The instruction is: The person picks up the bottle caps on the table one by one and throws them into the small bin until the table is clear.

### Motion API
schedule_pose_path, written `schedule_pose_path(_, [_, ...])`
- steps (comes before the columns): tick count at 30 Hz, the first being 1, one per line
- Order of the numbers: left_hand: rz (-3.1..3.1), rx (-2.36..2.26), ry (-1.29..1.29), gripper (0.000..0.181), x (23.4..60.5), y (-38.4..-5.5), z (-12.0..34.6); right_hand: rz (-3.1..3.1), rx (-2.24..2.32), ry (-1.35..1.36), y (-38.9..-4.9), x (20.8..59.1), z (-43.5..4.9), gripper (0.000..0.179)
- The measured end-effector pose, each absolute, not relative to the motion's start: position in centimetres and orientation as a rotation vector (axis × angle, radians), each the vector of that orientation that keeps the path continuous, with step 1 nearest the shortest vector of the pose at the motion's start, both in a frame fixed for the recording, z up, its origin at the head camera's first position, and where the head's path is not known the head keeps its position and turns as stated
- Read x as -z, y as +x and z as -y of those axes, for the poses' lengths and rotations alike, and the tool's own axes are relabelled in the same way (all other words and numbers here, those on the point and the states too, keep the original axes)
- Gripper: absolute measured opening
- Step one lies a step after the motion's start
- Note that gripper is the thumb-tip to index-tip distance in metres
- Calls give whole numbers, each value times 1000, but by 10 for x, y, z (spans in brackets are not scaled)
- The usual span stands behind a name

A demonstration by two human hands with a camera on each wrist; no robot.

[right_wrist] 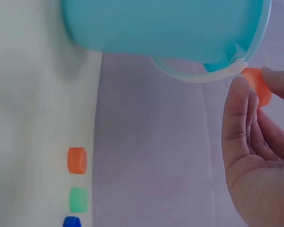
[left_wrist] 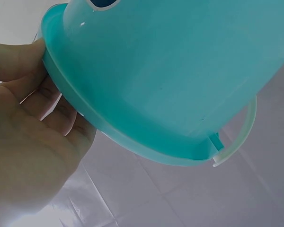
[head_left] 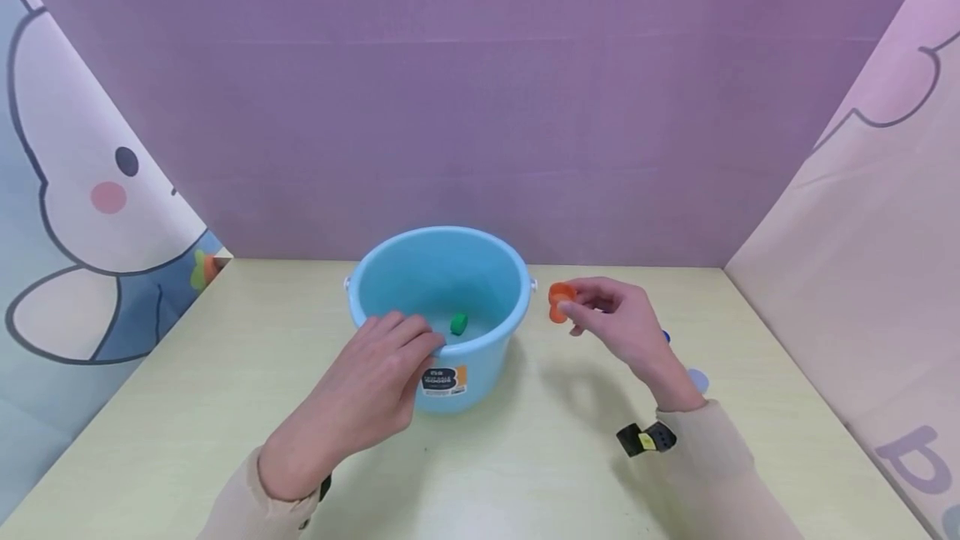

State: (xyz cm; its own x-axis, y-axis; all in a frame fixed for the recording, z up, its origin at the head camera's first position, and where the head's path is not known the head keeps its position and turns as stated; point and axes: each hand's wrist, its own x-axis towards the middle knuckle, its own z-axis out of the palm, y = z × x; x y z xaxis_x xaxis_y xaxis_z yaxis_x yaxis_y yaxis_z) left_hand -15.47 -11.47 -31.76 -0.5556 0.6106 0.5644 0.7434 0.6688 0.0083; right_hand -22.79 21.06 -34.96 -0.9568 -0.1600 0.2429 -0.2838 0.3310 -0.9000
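Note:
A light blue bucket (head_left: 476, 377) stands upright on the table, with a green bottle cap (head_left: 459, 323) lying on its bottom. My left hand (head_left: 371, 382) grips the near left part of the bucket's rim (left_wrist: 97, 120). To the right of the bucket, my right hand (head_left: 622, 323) pinches an orange bottle cap (head_left: 562, 292) between thumb and fingertips, held above the table; it also shows as an orange cap (right_wrist: 259, 86) in the right wrist view. Just under it in the head view is more orange, and whether that is a second cap I cannot tell.
In the right wrist view, an orange cap (right_wrist: 77, 161), a green cap (right_wrist: 78, 200) and a blue cap (right_wrist: 72, 222) lie in a row on the table. A pale round disc (head_left: 698, 380) lies by the right wrist. The bucket's white handle (right_wrist: 194, 76) hangs beyond its rim.

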Motion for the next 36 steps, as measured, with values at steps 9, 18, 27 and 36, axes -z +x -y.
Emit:
schedule_pose_path(9, [2353, 339, -1047, 24, 318, -155, 115, 2455, -1708, 441, -222, 338, -203, 38])
schedule_pose_path(18, [2347, 354, -1048, 27, 314, -154, 117, 2406, -1709, 490, -213, 325, -200, 35])
schedule_pose_path(27, [2331, 330, -1039, 30, 314, -152, 116, 2412, -1732, 504, -208, 314, -189, 37])
schedule_pose_path(36, [2336, 324, -1035, 31, 313, -151, 116, 2417, -1716, 541, -208, 301, -174, 35])
